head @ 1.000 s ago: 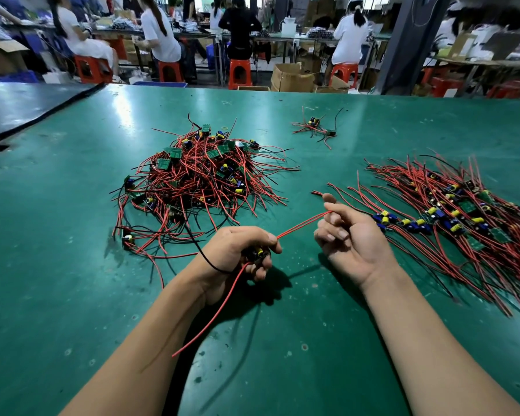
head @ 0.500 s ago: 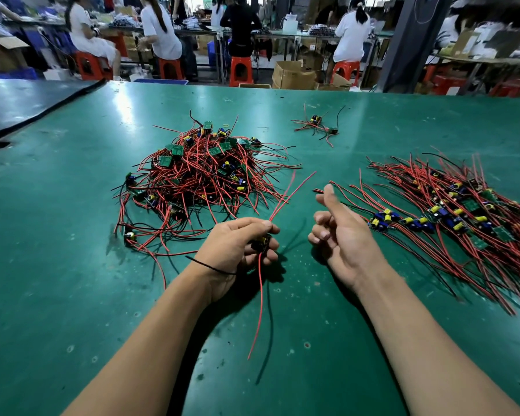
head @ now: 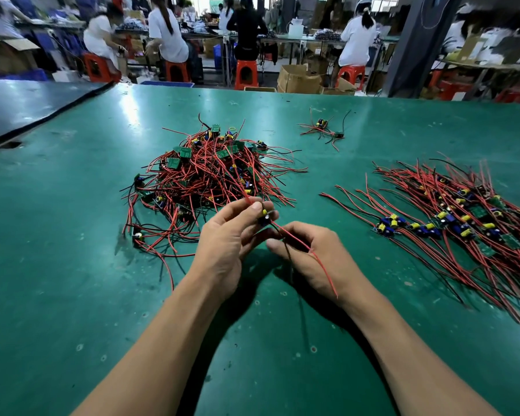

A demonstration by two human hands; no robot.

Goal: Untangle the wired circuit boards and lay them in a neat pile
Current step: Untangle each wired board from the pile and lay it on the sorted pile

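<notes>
Hands first: your left hand (head: 222, 238) pinches a small circuit board (head: 264, 218) over the green table (head: 72, 295), and your right hand (head: 315, 256) curls round its red wire (head: 300, 244) just beside. Beyond the left, the tangled heap (head: 210, 175) of boards and wires; to your right, well apart, the straightened pile (head: 463, 223) lies flat. Farthest, a stray pair of boards (head: 324, 129).

I'm on an electronics assembly floor. My green work table (head: 72, 265) carries a tangled heap of wired circuit boards (head: 210, 175) near its middle and a combed-out pile (head: 463, 223) toward its right edge. Beyond the far edge, 4 workers (head: 357, 37) sit on red plastic stools (head: 246, 74) at long benches (head: 321, 38), with open cardboard boxes (head: 297, 78) on the floor.
</notes>
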